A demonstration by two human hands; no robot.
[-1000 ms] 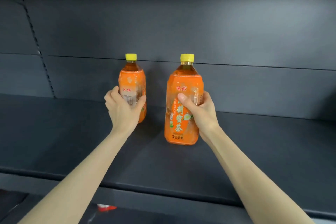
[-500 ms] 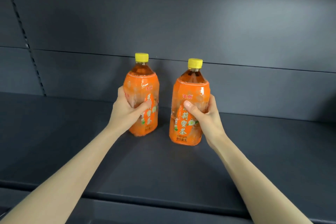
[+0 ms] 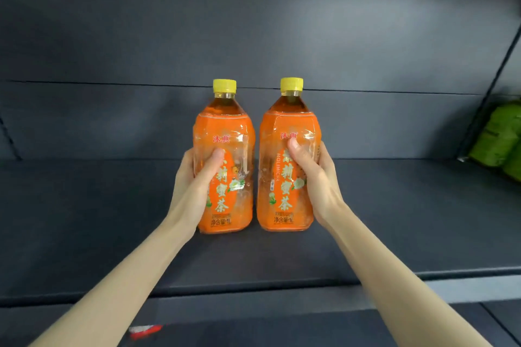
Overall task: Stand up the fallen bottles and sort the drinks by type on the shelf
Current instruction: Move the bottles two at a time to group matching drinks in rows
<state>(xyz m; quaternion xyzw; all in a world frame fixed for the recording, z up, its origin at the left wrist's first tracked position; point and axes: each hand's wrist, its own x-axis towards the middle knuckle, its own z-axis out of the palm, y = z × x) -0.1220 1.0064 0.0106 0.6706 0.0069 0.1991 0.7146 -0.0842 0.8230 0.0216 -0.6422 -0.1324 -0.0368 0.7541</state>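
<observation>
Two orange-labelled tea bottles with yellow caps stand upright side by side on the dark shelf (image 3: 84, 220). My left hand (image 3: 194, 186) grips the left bottle (image 3: 229, 132) round its middle, thumb across the label. My right hand (image 3: 315, 180) grips the right bottle (image 3: 287, 205) the same way from the right side. The two bottles are nearly touching, with labels facing me.
Green packaged drinks (image 3: 501, 138) lie at the far right of the shelf beside a slanted upright. The shelf's front edge (image 3: 253, 287) runs below my forearms. A red and white scrap (image 3: 145, 329) shows on a lower level.
My left hand has brought its bottle forward and right until it stands close beside the right bottle. Both bottles now face label-forward, and the view has shifted right.
</observation>
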